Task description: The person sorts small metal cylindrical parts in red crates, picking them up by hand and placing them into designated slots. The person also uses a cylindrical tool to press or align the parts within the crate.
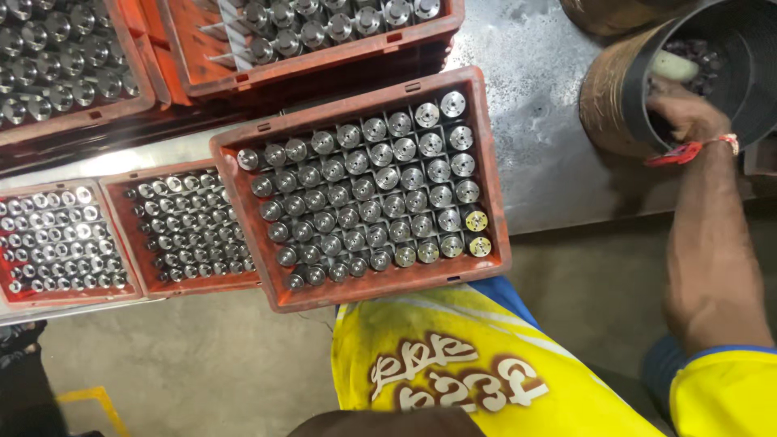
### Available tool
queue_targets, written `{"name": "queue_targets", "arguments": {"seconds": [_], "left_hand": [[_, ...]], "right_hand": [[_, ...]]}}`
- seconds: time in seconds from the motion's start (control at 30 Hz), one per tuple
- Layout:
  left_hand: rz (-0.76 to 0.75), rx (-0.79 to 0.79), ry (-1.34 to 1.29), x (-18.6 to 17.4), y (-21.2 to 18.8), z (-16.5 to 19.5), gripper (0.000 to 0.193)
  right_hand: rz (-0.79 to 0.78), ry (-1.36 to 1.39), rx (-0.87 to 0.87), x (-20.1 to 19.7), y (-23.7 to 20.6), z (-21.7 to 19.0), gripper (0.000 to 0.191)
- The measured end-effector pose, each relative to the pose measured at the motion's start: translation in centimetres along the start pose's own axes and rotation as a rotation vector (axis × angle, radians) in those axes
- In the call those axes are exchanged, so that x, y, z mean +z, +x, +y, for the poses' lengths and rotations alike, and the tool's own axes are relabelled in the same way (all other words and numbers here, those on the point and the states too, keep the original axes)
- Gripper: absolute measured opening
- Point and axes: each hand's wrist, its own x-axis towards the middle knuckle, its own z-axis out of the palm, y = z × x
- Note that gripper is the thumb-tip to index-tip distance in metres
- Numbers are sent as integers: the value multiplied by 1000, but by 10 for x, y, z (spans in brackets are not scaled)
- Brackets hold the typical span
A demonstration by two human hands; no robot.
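Reaching into the dark drum [732,48], the right hand [684,113] hides its fingers, grip unclear, beside the orange crate [498,202] on the worktop [542,121].

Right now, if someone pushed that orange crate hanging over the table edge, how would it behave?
The orange crate looks packed with metal cylinders, so it is probably heavy and would slide stiffly. One corner overhangs the steel table, so a push outward might tip it.

**Right hand in the bucket, crate full of metal parts**

So the black bucket [720,48] sits top right on the tabletop, tilted toward the camera, with small dark pieces inside. The orange crate [494,162] lies at an angle in the middle, packed with neat rows of round silver metal parts [368,186], a few brass-coloured ones at its right end.
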Motion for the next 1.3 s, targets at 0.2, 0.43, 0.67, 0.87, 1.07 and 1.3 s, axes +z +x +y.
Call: {"name": "queue_targets", "arguments": {"seconds": [0.2,0.43,0.67,0.87,1.07,1.3], "left_hand": [[-8,-8,-25,6,12,-11,29],[302,-193,29,-21,3,-59,31],[730,-504,264,-84,24,-156,20],[688,-587,365,-115,58,-261,14],[693,-523,392,-130,93,-339,28],[774,-451,-141,-120,129,-362,47]], "right_hand": [[100,625,188,-23,-29,3,32],[69,1436,-66,-21,-25,21,53],[156,1811,-169,-13,-27,16,45],[145,1946,-292,-9,-36,-4,38],[261,1981,-326,-5,-50,-22,25],[380,1750,-548,29,-97,-66,27]]}}
